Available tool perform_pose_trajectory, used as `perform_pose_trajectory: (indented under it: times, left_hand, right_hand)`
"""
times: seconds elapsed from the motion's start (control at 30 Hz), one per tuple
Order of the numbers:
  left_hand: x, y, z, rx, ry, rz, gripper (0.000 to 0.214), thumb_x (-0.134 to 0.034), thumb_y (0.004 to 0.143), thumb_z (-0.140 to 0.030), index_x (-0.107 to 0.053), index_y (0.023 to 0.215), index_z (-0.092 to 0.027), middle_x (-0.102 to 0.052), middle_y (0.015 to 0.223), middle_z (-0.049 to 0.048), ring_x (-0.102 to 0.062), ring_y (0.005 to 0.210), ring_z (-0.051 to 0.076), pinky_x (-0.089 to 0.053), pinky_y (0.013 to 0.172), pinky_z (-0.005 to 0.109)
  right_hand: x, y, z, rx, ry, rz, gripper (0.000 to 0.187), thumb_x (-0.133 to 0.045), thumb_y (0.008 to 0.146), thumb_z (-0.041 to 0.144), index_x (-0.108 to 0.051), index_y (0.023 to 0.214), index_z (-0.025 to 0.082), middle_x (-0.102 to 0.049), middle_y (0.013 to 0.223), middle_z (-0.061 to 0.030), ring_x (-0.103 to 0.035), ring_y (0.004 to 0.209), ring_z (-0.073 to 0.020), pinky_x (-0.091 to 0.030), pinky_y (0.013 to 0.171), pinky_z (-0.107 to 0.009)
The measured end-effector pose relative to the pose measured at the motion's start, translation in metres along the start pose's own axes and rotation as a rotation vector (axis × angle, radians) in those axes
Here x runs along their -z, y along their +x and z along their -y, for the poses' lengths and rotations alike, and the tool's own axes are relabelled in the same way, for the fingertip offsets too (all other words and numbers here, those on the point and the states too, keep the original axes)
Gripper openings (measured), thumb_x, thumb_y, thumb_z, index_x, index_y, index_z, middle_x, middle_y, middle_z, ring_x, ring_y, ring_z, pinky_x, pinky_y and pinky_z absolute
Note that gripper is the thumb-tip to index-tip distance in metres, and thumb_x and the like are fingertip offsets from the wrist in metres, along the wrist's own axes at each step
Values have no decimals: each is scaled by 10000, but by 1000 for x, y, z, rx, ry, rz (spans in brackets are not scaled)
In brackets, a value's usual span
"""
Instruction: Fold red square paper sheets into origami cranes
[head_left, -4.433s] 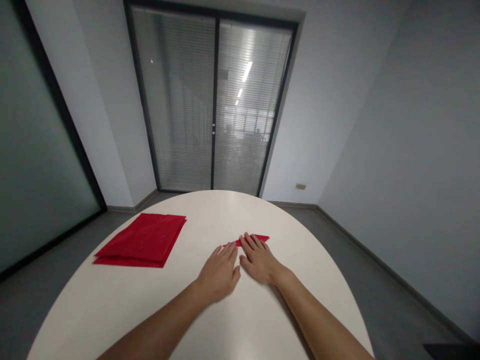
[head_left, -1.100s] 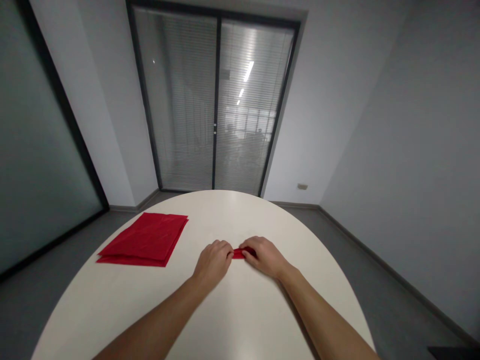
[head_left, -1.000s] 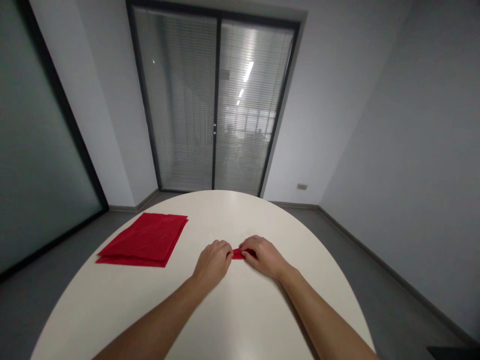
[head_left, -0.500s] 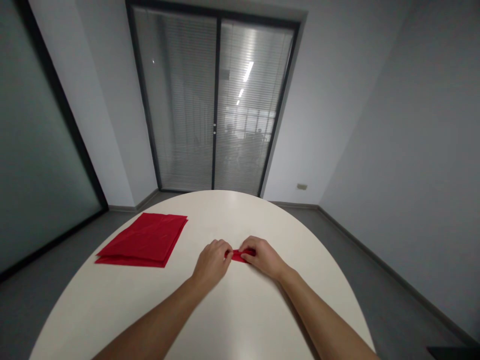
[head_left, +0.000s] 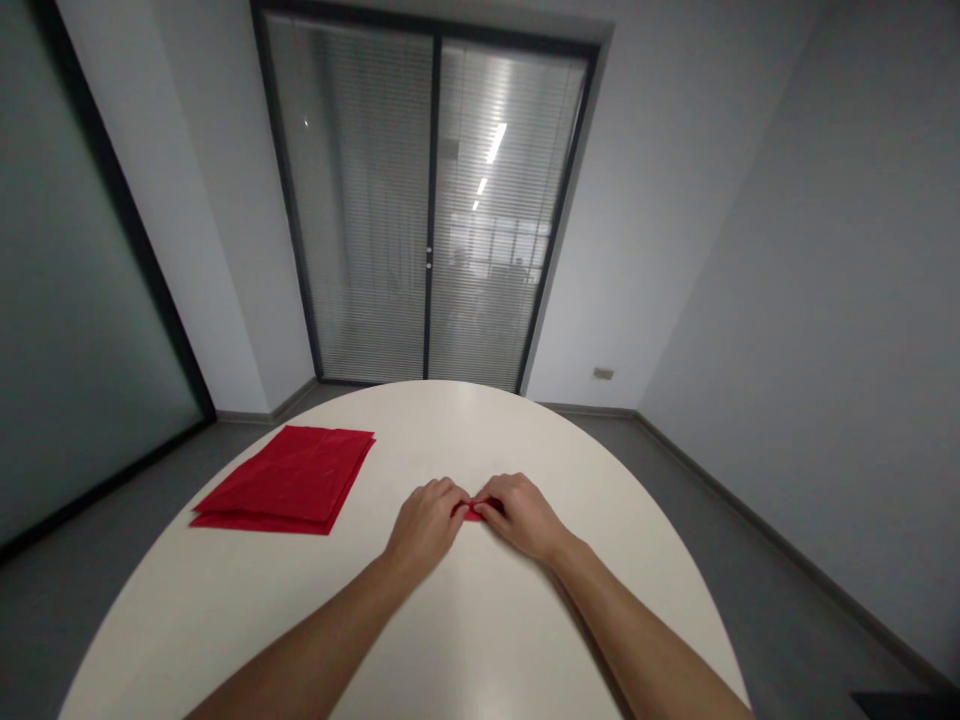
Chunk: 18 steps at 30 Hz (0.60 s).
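Observation:
A small folded red paper piece (head_left: 472,513) lies on the white oval table (head_left: 480,620), almost wholly covered by my hands. My left hand (head_left: 426,522) has its fingers curled and pinches the piece's left end. My right hand (head_left: 519,515) is curled too and pinches the right end. The fingertips of both hands nearly meet over the paper. Only a thin red sliver shows between them.
A stack of flat red paper sheets (head_left: 289,480) lies on the table's far left part. Beyond the table stand glass doors with blinds (head_left: 431,200), a grey floor and grey walls.
My hands went from lying flat on a longer red strip to curled pinches. In the last second they drew closer together, and less of the red piece shows.

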<state>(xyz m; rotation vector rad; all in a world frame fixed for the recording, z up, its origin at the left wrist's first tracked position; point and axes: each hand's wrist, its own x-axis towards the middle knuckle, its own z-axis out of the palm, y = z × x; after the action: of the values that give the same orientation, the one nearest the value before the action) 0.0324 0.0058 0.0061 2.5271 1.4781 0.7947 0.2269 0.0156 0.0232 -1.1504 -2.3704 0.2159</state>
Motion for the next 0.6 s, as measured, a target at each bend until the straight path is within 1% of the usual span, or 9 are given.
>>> perform_pose_trajectory:
  times: [0.23, 0.43, 0.6]
  left_hand:
    - [5, 0, 0, 3, 33, -40, 157, -518, 967, -184, -671, 960, -217, -681, 971, 30, -608, 925, 201, -444, 839, 328]
    - [2, -2, 0, -2, 39, -33, 154, -519, 968, -186, -669, 963, -218, -694, 970, 26, -615, 932, 205, -444, 843, 328]
    - [-2, -1, 2, 26, 16, -43, 164, -502, 972, -180, -663, 974, -214, -719, 963, 21, -638, 912, 209, -454, 834, 334]
  right_hand:
    - [-3, 1, 0, -1, -9, -49, 96, -641, 903, 209, -714, 962, 233, -747, 939, -28, -643, 880, -200, -427, 832, -334]
    - [0, 1, -3, -1, -18, -30, 105, -628, 928, 256, -732, 929, 242, -758, 902, -23, -654, 850, -199, -428, 832, -341]
    - [-1, 0, -4, 28, 21, -23, 196, -545, 978, 273, -727, 1047, 245, -766, 1010, -32, -674, 912, -191, -453, 871, -325]
